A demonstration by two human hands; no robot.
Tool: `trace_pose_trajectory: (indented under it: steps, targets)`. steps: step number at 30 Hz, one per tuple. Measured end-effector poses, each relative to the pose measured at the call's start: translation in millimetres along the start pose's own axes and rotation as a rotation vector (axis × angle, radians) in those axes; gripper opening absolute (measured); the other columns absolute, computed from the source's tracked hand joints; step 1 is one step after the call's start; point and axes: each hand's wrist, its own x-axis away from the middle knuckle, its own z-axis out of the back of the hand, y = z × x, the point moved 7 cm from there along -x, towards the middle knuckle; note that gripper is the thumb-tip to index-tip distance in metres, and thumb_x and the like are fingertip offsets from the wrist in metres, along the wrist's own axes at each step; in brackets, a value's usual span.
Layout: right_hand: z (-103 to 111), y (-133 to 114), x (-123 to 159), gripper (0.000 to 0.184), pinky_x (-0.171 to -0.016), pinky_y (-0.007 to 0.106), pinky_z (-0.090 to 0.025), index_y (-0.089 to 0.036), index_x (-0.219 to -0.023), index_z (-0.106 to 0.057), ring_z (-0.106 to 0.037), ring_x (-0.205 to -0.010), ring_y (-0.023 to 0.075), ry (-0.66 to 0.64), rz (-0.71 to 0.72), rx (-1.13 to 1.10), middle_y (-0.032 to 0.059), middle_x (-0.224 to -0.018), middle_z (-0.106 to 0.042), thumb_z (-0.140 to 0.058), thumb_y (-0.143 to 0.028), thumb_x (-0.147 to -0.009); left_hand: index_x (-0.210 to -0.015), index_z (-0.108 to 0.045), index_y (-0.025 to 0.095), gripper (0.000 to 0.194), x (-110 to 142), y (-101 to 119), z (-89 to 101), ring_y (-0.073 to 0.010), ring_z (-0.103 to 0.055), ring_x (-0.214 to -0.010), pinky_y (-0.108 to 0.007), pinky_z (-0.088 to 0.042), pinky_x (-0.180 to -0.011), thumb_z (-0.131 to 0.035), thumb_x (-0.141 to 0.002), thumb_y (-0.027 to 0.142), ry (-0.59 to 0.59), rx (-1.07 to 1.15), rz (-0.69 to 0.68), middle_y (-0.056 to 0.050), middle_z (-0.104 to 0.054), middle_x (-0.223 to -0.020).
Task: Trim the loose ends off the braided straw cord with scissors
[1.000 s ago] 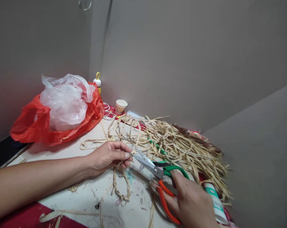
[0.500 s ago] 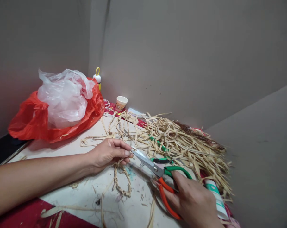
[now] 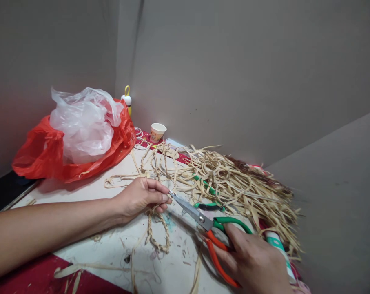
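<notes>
My left hand (image 3: 140,199) pinches the top of a braided straw cord (image 3: 156,232) that hangs in a loop over the white tabletop (image 3: 117,249). My right hand (image 3: 253,263) grips scissors (image 3: 207,226) with one green and one orange handle. Their metal blades are almost together, and the tips touch the straw right at my left fingertips. A big heap of loose tan straw strips (image 3: 233,185) lies behind the scissors.
A red plastic bag (image 3: 47,157) with a clear bag (image 3: 82,122) on it sits at the left. A paper cup (image 3: 157,132) and a small yellow-capped bottle (image 3: 126,100) stand by the wall. A white-and-green tube (image 3: 278,245) lies beside my right hand.
The scissor blades have drawn together at the straw by my left fingertips. My right hand has slid slightly right and down. The view shifted a little.
</notes>
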Motion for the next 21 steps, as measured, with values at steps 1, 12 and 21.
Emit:
trace_pose_trajectory:
  steps: [1, 12, 21]
  targets:
    - [0.6, -0.5, 0.1, 0.031, -0.046, 0.029, -0.026, -0.023, -0.067, -0.051, -0.048, -0.042, 0.0162, 0.006, 0.007, -0.005, 0.0002, -0.047, -0.046, -0.053, -0.050, -0.082, -0.076, -0.061, 0.010, 0.024, -0.2, -0.1, 0.2, -0.0096, -0.060, -0.053, -0.022, -0.047, -0.055, -0.077, -0.060, 0.015, 0.003, -0.002, 0.000, -0.007, -0.069, -0.068]
    - [3.3, -2.4, -4.6, 0.041, -0.043, 0.023, -0.026, -0.020, -0.065, -0.051, -0.042, -0.038, 0.0090, 0.068, 0.017, -0.037, -0.0036, -0.044, -0.045, -0.041, -0.052, -0.089, -0.077, -0.061, 0.010, 0.026, -1.8, -1.2, 1.7, -0.0101, -0.060, -0.053, -0.023, -0.047, -0.056, -0.078, -0.059, 0.017, 0.007, -0.014, -0.008, -0.007, -0.068, -0.069]
    - [-4.8, 13.3, 8.1, 0.032, -0.040, 0.023, -0.031, -0.020, -0.075, -0.055, -0.048, -0.036, 0.0116, 0.071, -0.122, -0.132, -0.0035, -0.044, -0.051, -0.049, -0.049, -0.084, -0.092, -0.062, 0.012, 0.030, -4.0, 5.3, 3.8, -0.0098, -0.061, -0.061, -0.024, -0.046, -0.064, -0.075, -0.066, 0.021, -0.001, -0.024, -0.077, -0.008, -0.070, -0.079]
